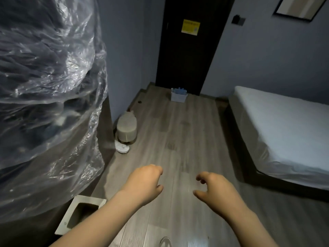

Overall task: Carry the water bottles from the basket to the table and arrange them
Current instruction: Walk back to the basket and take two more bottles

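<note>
At the far end of the grey wood-grain plank floor, by the dark door, sits the white rectangular basket. Blue-capped water bottles (too blurred to count) stand inside. Your left hand is loosely clenched and empty. Your right hand is released, fingers half-curled.

a yellow sticker on the dark door, small dark print across it, too blurry to read, a pale patch near its lower right corner, no words, brands or numbers that can be read anywhere else
</note>
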Demonstrator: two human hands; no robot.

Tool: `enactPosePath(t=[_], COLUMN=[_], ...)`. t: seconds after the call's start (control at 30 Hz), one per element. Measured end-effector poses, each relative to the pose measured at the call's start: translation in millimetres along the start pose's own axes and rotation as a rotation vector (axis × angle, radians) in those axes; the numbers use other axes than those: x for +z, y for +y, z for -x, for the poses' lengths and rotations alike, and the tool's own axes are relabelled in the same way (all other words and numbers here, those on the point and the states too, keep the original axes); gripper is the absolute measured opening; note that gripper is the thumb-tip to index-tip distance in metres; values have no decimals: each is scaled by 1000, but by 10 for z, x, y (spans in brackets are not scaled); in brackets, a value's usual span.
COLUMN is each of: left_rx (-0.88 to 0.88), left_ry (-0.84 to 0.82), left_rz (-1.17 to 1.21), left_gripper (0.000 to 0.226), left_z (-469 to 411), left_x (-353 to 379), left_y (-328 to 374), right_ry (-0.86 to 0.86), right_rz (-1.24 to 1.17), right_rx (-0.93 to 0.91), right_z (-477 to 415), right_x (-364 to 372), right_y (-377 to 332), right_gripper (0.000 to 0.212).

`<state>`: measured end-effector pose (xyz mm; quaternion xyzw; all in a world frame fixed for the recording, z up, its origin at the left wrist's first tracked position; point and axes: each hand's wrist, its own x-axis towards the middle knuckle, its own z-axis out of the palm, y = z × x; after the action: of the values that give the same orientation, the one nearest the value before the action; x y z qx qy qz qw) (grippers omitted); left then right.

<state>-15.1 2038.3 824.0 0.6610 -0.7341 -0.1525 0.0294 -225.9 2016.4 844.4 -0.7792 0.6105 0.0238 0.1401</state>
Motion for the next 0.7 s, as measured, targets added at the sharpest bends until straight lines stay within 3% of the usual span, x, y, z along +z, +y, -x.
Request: enactPosePath(t=[0.7], left_rx=[11], left_ry=[85], left_rz=[-104], left_gripper=[34], left_z=[-3328], left_x=[-817], left_y=[369], right_ry=[111], right_rz=[-20], right_rx=[-63], right_z=[-3108], right_x=[-1153], right_y=[1151], right_gripper=[48])
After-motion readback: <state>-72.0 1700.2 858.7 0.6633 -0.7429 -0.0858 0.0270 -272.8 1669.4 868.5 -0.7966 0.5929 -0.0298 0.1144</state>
